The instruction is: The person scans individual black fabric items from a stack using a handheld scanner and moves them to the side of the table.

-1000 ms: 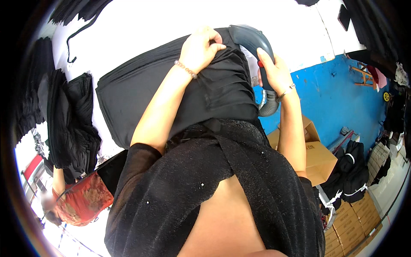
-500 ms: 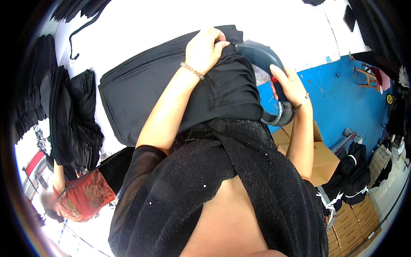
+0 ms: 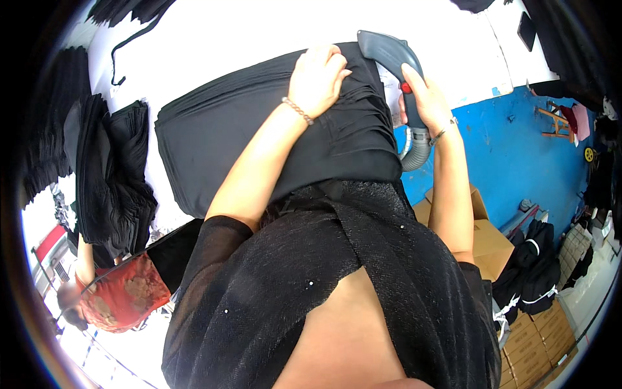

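Observation:
A thick stack of black cloth pieces (image 3: pixel 246 123) lies on the white table close to my body, its layers fanned at the left and far edges. My left hand (image 3: pixel 317 79) rests on the stack near its far right corner, fingers curled in on the top cloth; the pinched part is hidden. In my right hand (image 3: pixel 426 102) is a grey handheld thread trimmer (image 3: pixel 383 52) with a curved head, a red button and a ribbed hose (image 3: pixel 418 154). Its head points left, just beyond the stack's right corner and apart from my left fingers.
Further black cloth piles (image 3: pixel 107 168) hang over the table's left side, by a person in a red top (image 3: pixel 126 295). A phone (image 3: pixel 527 31) lies far right on the white table (image 3: pixel 259 26). Open cardboard boxes (image 3: pixel 489 243) and tied black bundles (image 3: pixel 534 266) stand at right on the blue floor.
The trimmer in my right hand has moved up and away from the cloth corner, its head now further out. My left hand has shifted slightly right and nearer on the stack, fingers curled.

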`<state>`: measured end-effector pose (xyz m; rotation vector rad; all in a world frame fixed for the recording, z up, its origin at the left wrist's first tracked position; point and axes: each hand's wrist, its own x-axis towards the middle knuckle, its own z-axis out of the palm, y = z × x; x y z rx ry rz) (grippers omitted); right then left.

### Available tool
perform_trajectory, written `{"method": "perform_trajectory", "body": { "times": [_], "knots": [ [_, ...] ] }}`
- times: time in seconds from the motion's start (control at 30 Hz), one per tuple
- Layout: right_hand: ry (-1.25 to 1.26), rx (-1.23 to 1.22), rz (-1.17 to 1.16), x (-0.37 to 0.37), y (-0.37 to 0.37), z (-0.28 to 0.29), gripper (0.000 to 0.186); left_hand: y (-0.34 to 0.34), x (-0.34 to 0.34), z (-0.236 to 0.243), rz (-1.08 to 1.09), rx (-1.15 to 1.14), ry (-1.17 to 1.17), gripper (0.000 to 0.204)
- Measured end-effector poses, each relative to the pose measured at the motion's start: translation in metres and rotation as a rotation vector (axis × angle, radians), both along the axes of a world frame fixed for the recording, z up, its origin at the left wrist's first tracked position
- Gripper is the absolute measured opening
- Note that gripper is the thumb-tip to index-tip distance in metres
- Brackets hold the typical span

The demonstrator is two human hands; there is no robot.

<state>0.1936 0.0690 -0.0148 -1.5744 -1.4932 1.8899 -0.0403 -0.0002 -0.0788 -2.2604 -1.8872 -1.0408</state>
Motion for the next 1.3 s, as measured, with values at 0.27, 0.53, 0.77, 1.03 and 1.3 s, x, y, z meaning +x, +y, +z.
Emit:
{"method": "perform_trajectory", "body": {
  "times": [0.27, 0.53, 0.77, 1.03, 1.3],
  "knots": [
    [-0.022, -0.047, 0.066, 0.026, -0.015, 0.007, 0.053, -0.006, 0.004, -0.003, -0.005, 0.092, -0.016, 0.017],
    [0.028, -0.033, 0.19, 0.04, -0.014, 0.016, 0.052, -0.012, 0.001, 0.005, 0.015, 0.001, 0.015, 0.018],
    [0.038, 0.043, 0.074, 0.014, 0.004, 0.008, 0.052, 0.005, -0.008, 0.02, -0.032, -0.36, -0.381, 0.021],
    [0.153, 0.002, 0.107, 0.03, 0.015, -0.014, 0.054, 0.005, 0.011, 0.03, 0.103, -0.294, -0.16, 0.018],
    [0.181, -0.087, 0.228, 0.057, 0.02, -0.019, 0.053, 0.012, -0.005, 0.024, 0.214, -0.453, -0.721, 0.011]
  ]
}}
